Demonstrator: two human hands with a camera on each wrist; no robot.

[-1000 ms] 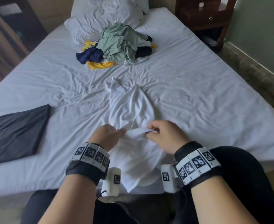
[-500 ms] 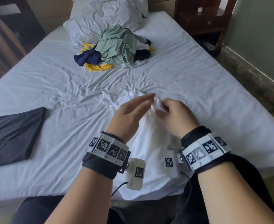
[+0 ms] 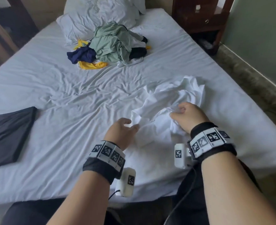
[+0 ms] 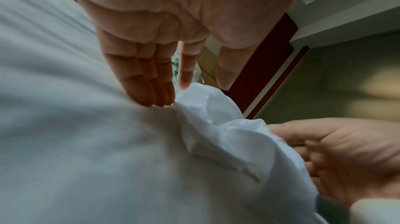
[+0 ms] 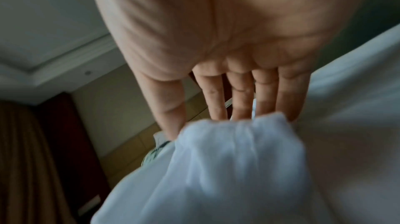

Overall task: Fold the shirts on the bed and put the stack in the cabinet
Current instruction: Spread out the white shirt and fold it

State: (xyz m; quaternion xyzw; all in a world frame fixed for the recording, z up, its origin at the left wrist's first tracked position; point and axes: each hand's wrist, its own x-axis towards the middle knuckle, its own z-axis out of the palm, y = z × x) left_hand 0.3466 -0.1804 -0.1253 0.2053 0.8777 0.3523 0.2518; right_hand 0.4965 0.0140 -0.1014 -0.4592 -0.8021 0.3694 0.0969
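A white shirt lies crumpled on the near right part of the bed, bunched up with its far end raised in folds. The right hand rests on the near side of the shirt; in the right wrist view its fingers run out fairly straight with their tips behind a gathered fold of the cloth, so whether that grip has closed on the fabric I cannot tell. The left hand is just left of the shirt, its grip loose and holding nothing, with straight fingers whose tips touch the shirt's left edge where it meets the sheet.

At the far middle of the bed sits a pile of unfolded clothes: a pale green piece on top, with dark blue, yellow, black and white ones around it. Two white pillows lie beyond the pile. A folded dark shirt lies flat at the near left edge of the bed. A dark wooden nightstand stands at the far right, beside the bed
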